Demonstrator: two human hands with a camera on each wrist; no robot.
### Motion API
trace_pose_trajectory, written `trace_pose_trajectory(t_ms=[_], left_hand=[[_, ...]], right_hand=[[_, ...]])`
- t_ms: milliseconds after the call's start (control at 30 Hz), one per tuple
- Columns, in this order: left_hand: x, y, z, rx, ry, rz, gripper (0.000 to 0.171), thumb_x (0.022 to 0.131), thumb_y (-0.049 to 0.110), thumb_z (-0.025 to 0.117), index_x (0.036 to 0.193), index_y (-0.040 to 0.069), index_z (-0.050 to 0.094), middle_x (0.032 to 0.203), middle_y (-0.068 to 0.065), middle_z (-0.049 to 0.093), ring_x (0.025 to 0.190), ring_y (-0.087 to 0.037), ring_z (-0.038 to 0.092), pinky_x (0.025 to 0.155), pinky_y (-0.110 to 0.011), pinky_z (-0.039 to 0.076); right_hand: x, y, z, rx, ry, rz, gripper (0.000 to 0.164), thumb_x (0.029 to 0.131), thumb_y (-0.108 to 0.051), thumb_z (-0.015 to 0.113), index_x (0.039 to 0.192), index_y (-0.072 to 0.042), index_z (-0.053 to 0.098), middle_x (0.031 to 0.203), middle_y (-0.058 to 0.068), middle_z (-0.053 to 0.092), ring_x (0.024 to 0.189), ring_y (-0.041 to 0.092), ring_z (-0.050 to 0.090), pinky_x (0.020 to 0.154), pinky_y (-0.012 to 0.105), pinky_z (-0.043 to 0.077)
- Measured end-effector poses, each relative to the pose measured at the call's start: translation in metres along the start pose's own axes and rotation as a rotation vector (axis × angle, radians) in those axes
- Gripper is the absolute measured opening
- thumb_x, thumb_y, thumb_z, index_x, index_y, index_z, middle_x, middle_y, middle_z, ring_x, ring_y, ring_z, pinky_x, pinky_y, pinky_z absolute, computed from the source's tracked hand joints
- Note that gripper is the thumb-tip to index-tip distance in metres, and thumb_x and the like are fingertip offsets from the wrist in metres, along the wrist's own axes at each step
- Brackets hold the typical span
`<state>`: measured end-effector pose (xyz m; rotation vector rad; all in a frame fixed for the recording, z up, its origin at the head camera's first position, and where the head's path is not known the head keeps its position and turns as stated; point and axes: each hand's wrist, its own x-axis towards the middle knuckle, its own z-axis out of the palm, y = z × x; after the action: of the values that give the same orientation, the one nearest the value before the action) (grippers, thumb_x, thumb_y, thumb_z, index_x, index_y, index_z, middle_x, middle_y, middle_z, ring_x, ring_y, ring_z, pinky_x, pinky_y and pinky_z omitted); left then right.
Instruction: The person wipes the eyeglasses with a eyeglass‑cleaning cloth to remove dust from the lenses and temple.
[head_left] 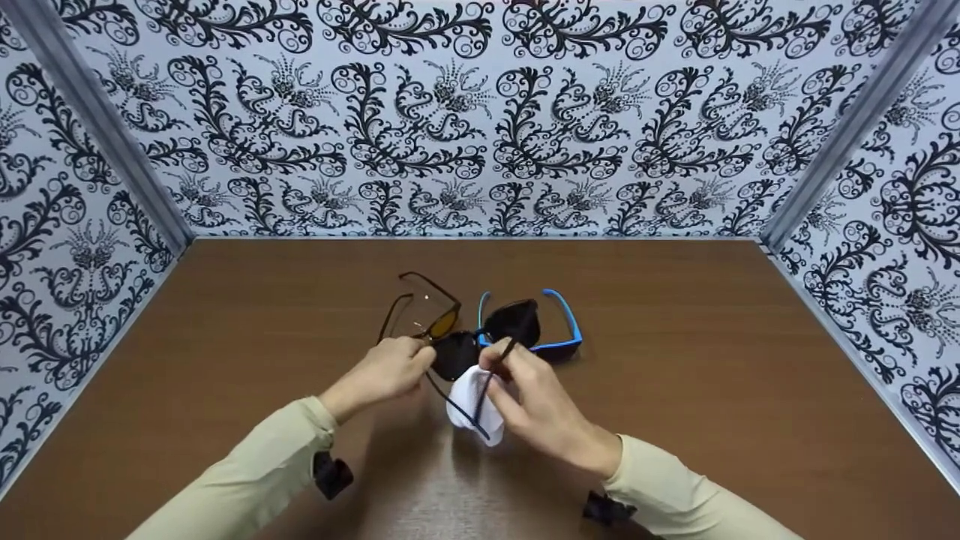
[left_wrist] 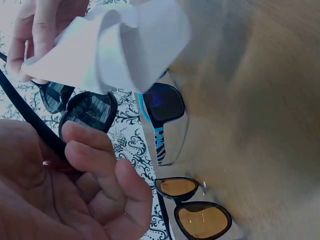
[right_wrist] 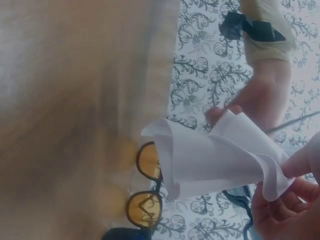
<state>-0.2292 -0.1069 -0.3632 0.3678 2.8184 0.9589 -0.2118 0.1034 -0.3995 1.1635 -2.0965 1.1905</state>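
Note:
Black sunglasses (head_left: 456, 357) are held up above the table, their temples pointing back toward the person. My left hand (head_left: 390, 367) grips them by the left side, fingers curled round a dark temple (left_wrist: 30, 117). A white cloth (head_left: 469, 397) hangs from my right hand (head_left: 544, 409), pinched between thumb and fingers, close to the other temple. Whether the cloth touches a lens, I cannot tell. Behind the hands lie glasses with yellow lenses (head_left: 444, 324), partly covered by the left hand. Blue-framed sunglasses (head_left: 574, 322) lie to their right, partly hidden by the held pair.
The brown wooden table (head_left: 697, 337) extends to both sides of the hands. Patterned black-and-white walls (head_left: 480, 120) enclose it at the back, left and right. A dark wrist-worn device (head_left: 332, 474) sits at the left sleeve, another (head_left: 609, 510) at the right.

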Motion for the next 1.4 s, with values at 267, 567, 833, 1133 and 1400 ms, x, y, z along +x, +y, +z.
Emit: trace_pose_trajectory(t_ms=[267, 567, 833, 1133, 1400], left_hand=[[-0.002, 0.005, 0.008, -0.025, -0.016, 0.074, 0.031, 0.092, 0.017, 0.042, 0.067, 0.007, 0.058, 0.055, 0.001, 0.057, 0.051, -0.014, 0.055, 0.056, -0.033, 0.046], [-0.003, 0.016, 0.02, -0.076, -0.025, 0.108, 0.033, 0.093, 0.015, 0.04, 0.06, 0.013, 0.046, 0.051, 0.003, 0.049, 0.046, -0.01, 0.049, 0.046, -0.026, 0.038], [-0.002, 0.019, 0.024, -0.115, -0.015, 0.113, 0.033, 0.095, 0.017, 0.041, 0.071, 0.005, 0.058, 0.059, 0.0, 0.057, 0.051, -0.012, 0.056, 0.045, -0.026, 0.042], [-0.002, 0.019, 0.025, -0.046, -0.005, 0.065, 0.031, 0.094, 0.014, 0.042, 0.065, 0.01, 0.05, 0.056, 0.0, 0.054, 0.048, -0.012, 0.05, 0.046, -0.026, 0.038], [0.0, 0.025, 0.027, -0.02, 0.021, 0.103, 0.035, 0.095, 0.015, 0.043, 0.06, 0.012, 0.048, 0.052, 0.001, 0.05, 0.045, -0.011, 0.047, 0.044, -0.025, 0.036]], right_hand=[[0.005, -0.001, -0.002, -0.026, -0.019, 0.024, 0.007, 0.091, 0.0, 0.059, 0.094, -0.004, 0.055, 0.087, 0.001, 0.053, 0.079, 0.011, 0.053, 0.066, 0.023, 0.047], [0.024, 0.004, 0.0, -0.526, 0.047, -0.19, 0.007, 0.085, 0.001, 0.062, 0.092, -0.003, 0.061, 0.084, 0.007, 0.056, 0.07, 0.016, 0.059, 0.06, 0.026, 0.052], [0.018, 0.016, 0.004, -0.615, -0.016, -0.436, 0.011, 0.09, -0.005, 0.06, 0.099, -0.001, 0.066, 0.093, 0.01, 0.062, 0.077, 0.02, 0.06, 0.066, 0.029, 0.051], [0.008, 0.024, -0.005, -0.837, -0.104, -0.623, 0.021, 0.093, -0.003, 0.049, 0.085, -0.008, 0.068, 0.084, 0.003, 0.063, 0.08, 0.02, 0.058, 0.074, 0.037, 0.046], [0.013, 0.022, -0.003, -0.727, -0.026, -0.488, 0.007, 0.089, -0.007, 0.064, 0.083, -0.008, 0.068, 0.083, 0.003, 0.064, 0.077, 0.02, 0.058, 0.069, 0.034, 0.045]])
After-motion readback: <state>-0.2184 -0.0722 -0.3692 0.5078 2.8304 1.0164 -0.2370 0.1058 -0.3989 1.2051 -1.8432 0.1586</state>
